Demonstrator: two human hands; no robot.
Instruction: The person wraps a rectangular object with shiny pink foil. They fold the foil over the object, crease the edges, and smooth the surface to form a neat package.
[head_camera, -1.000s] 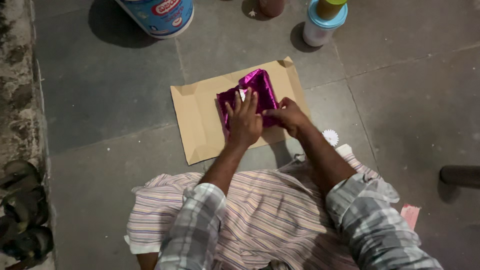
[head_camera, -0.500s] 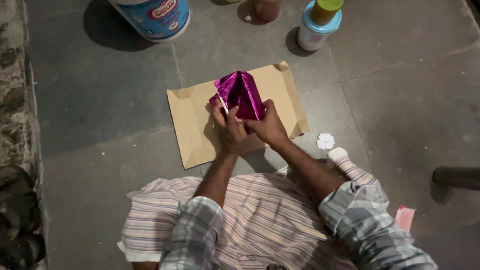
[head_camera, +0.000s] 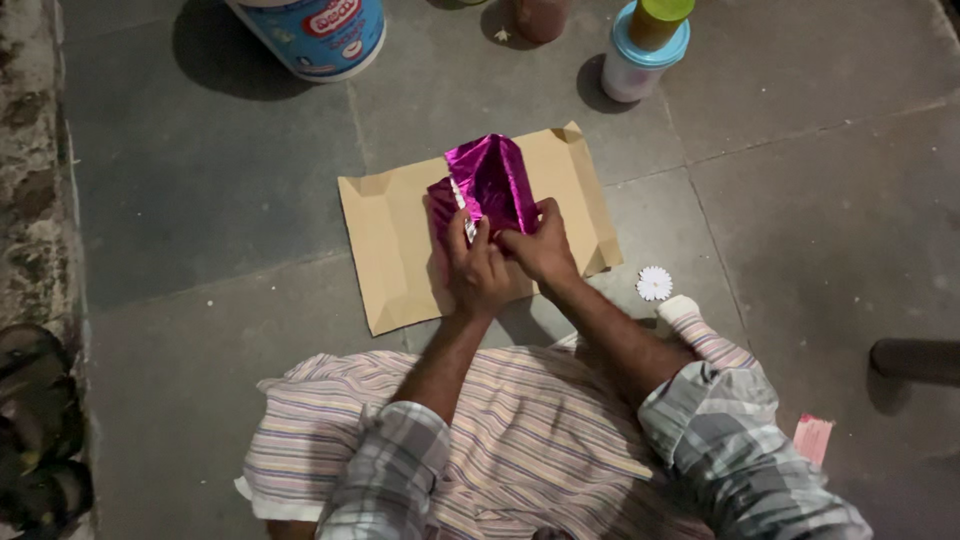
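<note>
Foil sheet: shiny magenta foil sheet (head_camera: 487, 184) lies on the brown cardboard, folded so that one flap stands up in a peak toward the far edge; a thin white strip shows along its left fold.
Left hand: the left hand (head_camera: 476, 268) rests on the near left part of the foil, fingers curled down and pinching the foil's edge by the white strip.
Right hand: the right hand (head_camera: 541, 246) sits just beside the left one, touching it, its fingertips closed on the near right corner of the foil.
Cardboard: a flattened brown cardboard piece (head_camera: 385, 240) with folded edge flaps lies on the grey stone floor (head_camera: 200, 210), straight in front of the person's knees.
Lap: a striped cloth (head_camera: 520, 430) covers the person's legs; checked sleeves are rolled at the forearms.
Nearby: a small white paper flower (head_camera: 654, 283) lies on the floor just right of the cardboard; a pink paper scrap (head_camera: 812, 438) is well off to the right.
Far side: a blue-and-white tub (head_camera: 315, 32) and a white jar with a blue lid (head_camera: 642, 55) stand beyond the cardboard.
</note>
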